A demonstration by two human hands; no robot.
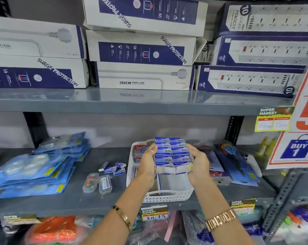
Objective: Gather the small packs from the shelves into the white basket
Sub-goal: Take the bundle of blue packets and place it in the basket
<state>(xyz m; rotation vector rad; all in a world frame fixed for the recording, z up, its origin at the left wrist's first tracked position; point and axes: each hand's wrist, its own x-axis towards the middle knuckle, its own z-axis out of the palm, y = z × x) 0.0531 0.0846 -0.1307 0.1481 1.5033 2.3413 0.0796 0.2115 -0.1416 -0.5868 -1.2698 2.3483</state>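
Note:
A block of several small blue-and-white packs [172, 152] is held above the white basket [167, 197] on the middle shelf. My left hand [147, 163] grips its left side and my right hand [199, 163] grips its right side. The basket is a perforated plastic one with handle slots; a white box and red-labelled items lie inside. A few loose small blue packs [114, 167] lie on the shelf just left of the basket.
Two small clear plastic cases [97, 183] sit left of the basket, beyond them a pile of blue blister cards [36, 167]. Scissors on blue cards [234, 160] lie to the right. Power strip boxes [140, 50] fill the upper shelf. A promo sign [301, 135] hangs at right.

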